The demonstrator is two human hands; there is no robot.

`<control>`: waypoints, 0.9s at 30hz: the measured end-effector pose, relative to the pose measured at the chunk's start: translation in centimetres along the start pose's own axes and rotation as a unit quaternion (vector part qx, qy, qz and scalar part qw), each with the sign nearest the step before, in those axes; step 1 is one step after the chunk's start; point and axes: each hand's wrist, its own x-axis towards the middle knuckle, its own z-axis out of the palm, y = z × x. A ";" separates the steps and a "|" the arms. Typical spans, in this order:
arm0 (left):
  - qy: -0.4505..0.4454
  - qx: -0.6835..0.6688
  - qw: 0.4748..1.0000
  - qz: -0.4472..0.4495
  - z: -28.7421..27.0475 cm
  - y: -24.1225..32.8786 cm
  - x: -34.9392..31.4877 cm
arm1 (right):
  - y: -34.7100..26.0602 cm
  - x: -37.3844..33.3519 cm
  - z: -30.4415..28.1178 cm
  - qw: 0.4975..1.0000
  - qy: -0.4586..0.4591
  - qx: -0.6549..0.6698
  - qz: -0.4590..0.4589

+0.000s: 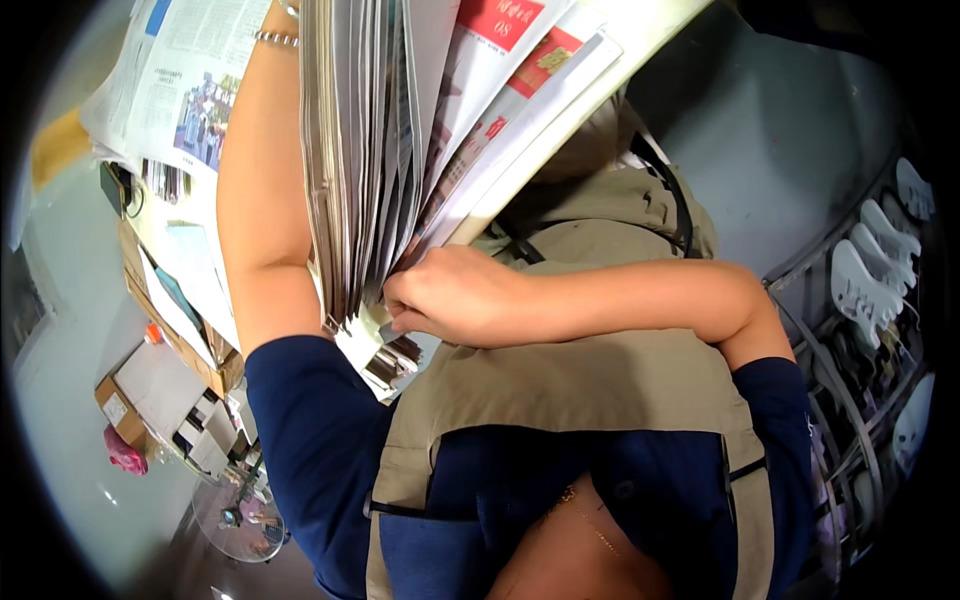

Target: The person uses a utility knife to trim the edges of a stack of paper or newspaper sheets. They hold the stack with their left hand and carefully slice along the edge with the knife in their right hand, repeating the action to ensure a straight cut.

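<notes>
A thick bundle of newspapers (365,150) stands fanned on edge in front of me, its folded edges toward my left arm. My right hand (455,295) is closed at the bundle's near lower end, fingers curled around the edge of the newspapers. Along the bundle's left side reaches my left arm, a beaded bracelet (277,39) at its wrist. Only a sliver of my left hand (281,20) shows at the top edge; its fingers are hidden. Sheets with red printed blocks (500,22) lean at the bundle's right.
More newspapers (165,90) lie at the upper left. Below them are open cardboard boxes (175,310) and a stack of small papers (392,362). A round glass table (238,515) stands at the lower left. White plastic chairs (870,270) line the right side.
</notes>
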 end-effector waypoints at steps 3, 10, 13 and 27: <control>0.005 0.009 1.000 0.015 0.1 -0.3 0.4 | -0.4 -2.2 -4.3 0.999 0.019 0.037 0.008; 0.038 0.218 0.969 -0.107 2.5 4.2 0.4 | -1.5 -11.0 -16.2 0.903 0.289 0.226 0.222; 0.083 0.249 0.931 -0.255 5.6 6.7 2.1 | -0.1 -11.9 -17.6 0.867 0.433 0.161 0.189; -0.016 0.460 0.878 -0.135 8.7 7.7 4.8 | 0.7 -10.6 -18.1 0.869 0.431 0.167 0.176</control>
